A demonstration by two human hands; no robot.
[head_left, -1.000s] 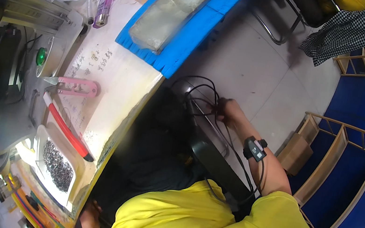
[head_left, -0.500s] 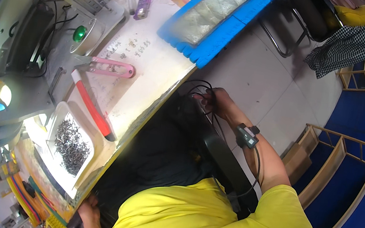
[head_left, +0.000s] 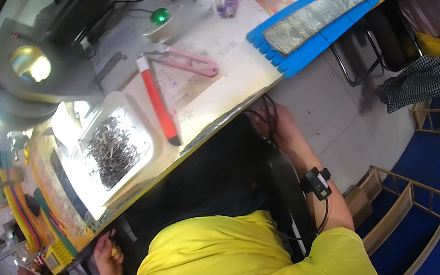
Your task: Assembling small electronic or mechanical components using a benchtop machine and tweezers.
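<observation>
One outstretched right hand [head_left: 282, 128] holding black cable [head_left: 275, 117], left hand [head_left: 107, 258] curled low, contents unclear

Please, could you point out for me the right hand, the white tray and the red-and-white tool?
Right hand [head_left: 282, 126]: head view, back of the hand.
White tray [head_left: 133, 115]: head view, its wall.
Red-and-white tool [head_left: 159, 101]: head view, its red middle.

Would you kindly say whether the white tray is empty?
Not empty: the white tray holds a heap of small dark pieces.
</observation>
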